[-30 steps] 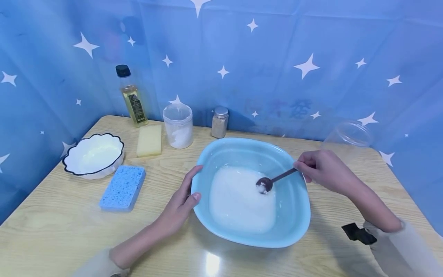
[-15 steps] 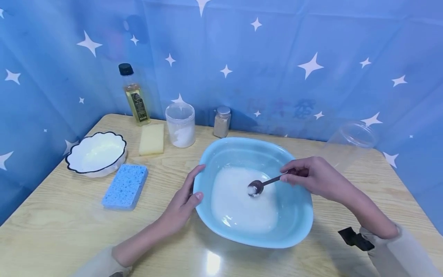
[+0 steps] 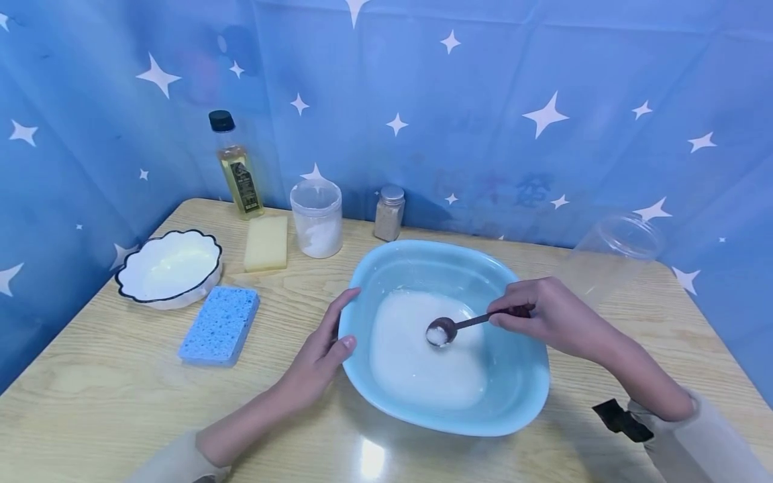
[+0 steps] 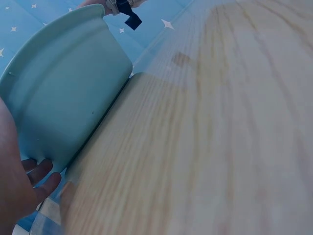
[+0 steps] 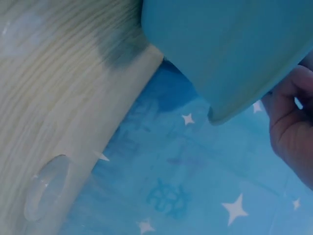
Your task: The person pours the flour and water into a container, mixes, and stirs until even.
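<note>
A light blue plastic basin (image 3: pixel 522 389) with a milky white liquid (image 3: pixel 417 362) in it stands in the middle of the table. My left hand (image 3: pixel 320 352) grips its left side, thumb at the rim and fingers against the outer wall, as the left wrist view shows. Between the thumb and fingers of my right hand (image 3: pixel 549 315) is the handle of a dark brown spoon (image 3: pixel 468 322). The spoon's bowl is low over the liquid and carries some white stuff. In the right wrist view the basin (image 5: pixel 230 49) hides the spoon and part of the hand (image 5: pixel 293 122).
At left are a scalloped white bowl (image 3: pixel 169 268), a blue sponge (image 3: pixel 219 325) and a yellow sponge (image 3: pixel 266 243). Behind stand an oil bottle (image 3: pixel 239 174), a tub of white powder (image 3: pixel 317 221) and a small shaker jar (image 3: pixel 389 213). A clear container (image 3: pixel 610 255) is at right.
My right hand has brought the spoon leftward from the basin's right part toward the middle of the liquid. The left hand has kept its place on the basin.
</note>
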A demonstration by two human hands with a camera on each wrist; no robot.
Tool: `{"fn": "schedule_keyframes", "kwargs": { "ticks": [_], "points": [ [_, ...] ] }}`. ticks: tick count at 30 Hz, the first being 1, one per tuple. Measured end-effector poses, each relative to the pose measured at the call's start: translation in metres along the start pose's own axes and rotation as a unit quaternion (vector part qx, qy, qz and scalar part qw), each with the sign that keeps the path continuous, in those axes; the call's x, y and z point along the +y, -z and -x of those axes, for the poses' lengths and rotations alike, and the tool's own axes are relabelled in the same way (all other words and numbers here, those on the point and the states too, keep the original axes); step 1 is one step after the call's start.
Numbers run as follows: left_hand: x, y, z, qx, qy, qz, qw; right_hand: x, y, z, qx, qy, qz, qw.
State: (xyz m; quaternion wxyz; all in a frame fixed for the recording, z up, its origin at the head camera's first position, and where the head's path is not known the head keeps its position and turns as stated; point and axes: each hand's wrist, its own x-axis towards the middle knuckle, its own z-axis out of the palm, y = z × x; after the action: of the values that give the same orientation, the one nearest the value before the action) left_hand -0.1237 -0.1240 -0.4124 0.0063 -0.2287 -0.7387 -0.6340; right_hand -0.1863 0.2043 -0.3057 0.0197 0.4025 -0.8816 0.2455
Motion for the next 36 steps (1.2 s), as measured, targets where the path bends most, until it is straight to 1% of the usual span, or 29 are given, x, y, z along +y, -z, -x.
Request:
{"fn": "schedule_keyframes", "kwargs": {
  "ticks": [2,4,6,8,10,12,15,18,21,24,27,31,36],
  "points": [
    [0.0,0.0,0.0,0.001,0.0,-0.003,1.0,0.001,-0.002,0.0,0.006,0.015,-0.014,1.0],
    [0.0,-0.001,0.0,0.003,0.001,-0.006,1.0,0.0,-0.007,-0.004,0.001,0.023,-0.025,0.999],
    [0.0,-0.001,0.0,0.006,0.001,-0.01,0.9999,-0.001,-0.014,-0.011,-0.017,0.023,-0.035,0.999],
    [-0.001,-0.001,0.002,0.01,0.004,-0.016,0.9998,-0.004,-0.021,-0.021,-0.039,0.015,-0.042,0.998],
    [-0.002,0.001,0.006,0.021,0.008,-0.015,0.9996,-0.007,-0.028,-0.034,-0.055,0.003,-0.051,0.997],
    [-0.002,0.003,0.011,0.033,0.011,-0.015,0.9993,-0.01,-0.033,-0.046,-0.055,-0.004,-0.049,0.997],
    [-0.001,0.006,0.013,0.043,0.01,-0.013,0.9989,-0.008,-0.033,-0.055,-0.037,-0.01,-0.031,0.999],
    [0.001,0.007,0.01,0.035,0.002,-0.015,0.9993,-0.001,-0.024,-0.051,-0.017,-0.013,-0.002,1.0],
    [0.004,0.007,0.005,0.027,-0.001,-0.017,0.9995,0.007,-0.012,-0.04,-0.011,-0.017,0.014,1.0],
    [0.005,0.007,0.003,0.026,0.001,-0.018,0.9995,0.011,-0.004,-0.032,-0.016,-0.018,0.018,1.0],
    [0.005,0.007,0.003,0.025,0.0,-0.015,0.9996,0.009,0.001,-0.026,-0.026,-0.015,0.009,1.0],
    [0.004,0.005,0.001,0.019,-0.003,-0.012,0.9998,0.0,0.001,-0.02,-0.038,0.002,-0.011,0.999],
    [0.003,0.0,0.0,0.009,-0.004,-0.006,0.9999,-0.011,-0.014,-0.022,-0.051,0.036,-0.038,0.997]
  ]
}}
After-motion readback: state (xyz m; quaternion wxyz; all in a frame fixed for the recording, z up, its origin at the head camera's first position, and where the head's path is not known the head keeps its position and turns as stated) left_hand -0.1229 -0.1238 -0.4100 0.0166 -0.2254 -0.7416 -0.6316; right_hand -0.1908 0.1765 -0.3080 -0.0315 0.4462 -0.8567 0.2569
